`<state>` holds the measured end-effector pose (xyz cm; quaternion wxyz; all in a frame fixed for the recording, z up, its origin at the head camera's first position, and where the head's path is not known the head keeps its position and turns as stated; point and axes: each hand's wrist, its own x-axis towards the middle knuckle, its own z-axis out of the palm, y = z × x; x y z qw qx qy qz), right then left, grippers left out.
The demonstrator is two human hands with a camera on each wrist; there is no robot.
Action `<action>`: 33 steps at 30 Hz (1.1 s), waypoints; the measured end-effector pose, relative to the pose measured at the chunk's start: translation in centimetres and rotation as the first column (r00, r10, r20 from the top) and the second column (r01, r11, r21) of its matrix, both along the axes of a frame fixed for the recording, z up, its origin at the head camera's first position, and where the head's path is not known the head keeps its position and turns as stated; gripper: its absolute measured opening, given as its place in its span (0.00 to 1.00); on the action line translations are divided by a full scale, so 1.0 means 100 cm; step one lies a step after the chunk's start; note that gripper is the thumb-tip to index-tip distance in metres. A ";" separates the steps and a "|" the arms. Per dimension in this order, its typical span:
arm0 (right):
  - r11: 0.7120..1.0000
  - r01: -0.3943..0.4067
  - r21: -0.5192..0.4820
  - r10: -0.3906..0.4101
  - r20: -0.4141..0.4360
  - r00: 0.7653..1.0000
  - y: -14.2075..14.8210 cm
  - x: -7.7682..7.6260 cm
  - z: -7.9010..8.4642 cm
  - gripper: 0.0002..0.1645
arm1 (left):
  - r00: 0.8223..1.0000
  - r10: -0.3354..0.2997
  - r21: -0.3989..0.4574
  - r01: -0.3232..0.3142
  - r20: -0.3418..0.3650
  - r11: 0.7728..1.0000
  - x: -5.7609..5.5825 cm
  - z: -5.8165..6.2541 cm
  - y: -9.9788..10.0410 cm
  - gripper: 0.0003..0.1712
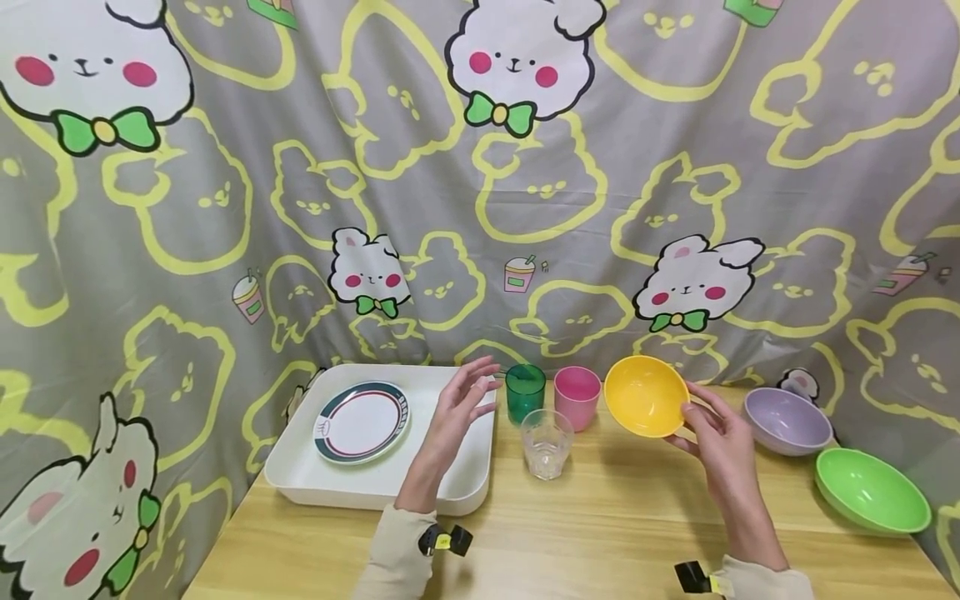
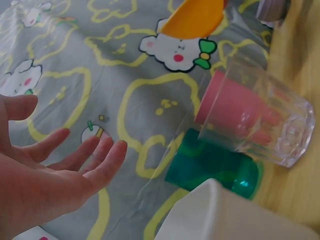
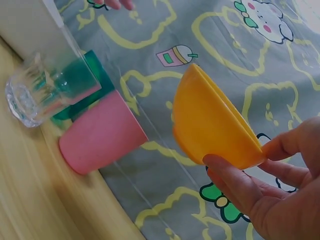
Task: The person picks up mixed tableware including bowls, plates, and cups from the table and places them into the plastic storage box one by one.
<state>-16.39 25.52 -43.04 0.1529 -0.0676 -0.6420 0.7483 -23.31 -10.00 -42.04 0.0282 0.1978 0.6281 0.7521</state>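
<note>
My right hand [image 1: 720,442] pinches a yellow bowl [image 1: 647,397] by its right side, thumb at the rim and fingers under the wall. In the right wrist view the bowl [image 3: 212,120] is held up off the table, tilted. My left hand [image 1: 453,408] is raised over the right part of a white tray [image 1: 288,467], its fingers loosely spread and holding nothing. Just right of that hand stand a green cup [image 1: 525,396], a pink cup [image 1: 576,400] and a clear glass [image 1: 547,446], the glass nearest me.
A white plate with a dark green rim [image 1: 362,422] lies in the tray's left half. On the right, a purple bowl [image 1: 787,421] and a green bowl [image 1: 872,490] rest on the wooden table [image 1: 585,542]. A patterned curtain [image 1: 450,200] hangs right behind everything.
</note>
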 end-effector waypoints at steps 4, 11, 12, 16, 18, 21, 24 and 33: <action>1.000 -0.014 0.003 0.014 0.009 1.000 0.000 0.000 0.000 0.28 | 1.000 -0.030 -0.011 0.030 -0.005 0.999 0.002 -0.002 0.007 0.28; 0.996 -0.078 0.032 0.077 0.014 0.997 -0.011 -0.004 -0.001 0.29 | 0.998 -0.070 -0.019 0.070 0.005 0.997 0.006 -0.010 0.016 0.28; 0.996 -0.085 0.036 0.085 0.014 0.996 -0.013 -0.005 -0.001 0.29 | 0.997 -0.070 -0.014 0.070 0.011 0.997 0.007 -0.011 0.017 0.28; 0.992 -0.110 0.056 0.109 0.019 0.994 -0.020 -0.005 -0.003 0.29 | 0.996 -0.081 -0.017 0.082 0.030 0.997 0.010 -0.015 0.021 0.29; 0.990 -0.123 0.070 0.121 0.027 0.992 -0.024 -0.005 -0.004 0.28 | 0.995 -0.089 -0.033 0.090 0.042 0.995 0.011 -0.017 0.024 0.29; 0.986 -0.140 0.090 0.137 0.034 0.990 -0.029 -0.005 -0.004 0.28 | 0.994 -0.101 -0.062 0.104 0.049 0.993 0.011 -0.018 0.030 0.30; 0.982 -0.154 0.110 0.151 0.033 0.988 -0.033 -0.005 -0.003 0.28 | 0.993 -0.108 -0.070 0.112 0.055 0.991 0.012 -0.019 0.036 0.31; 0.960 -0.195 0.200 0.196 0.018 0.981 -0.045 -0.003 -0.005 0.28 | 0.984 -0.166 -0.042 0.170 0.070 0.985 0.016 -0.023 0.047 0.32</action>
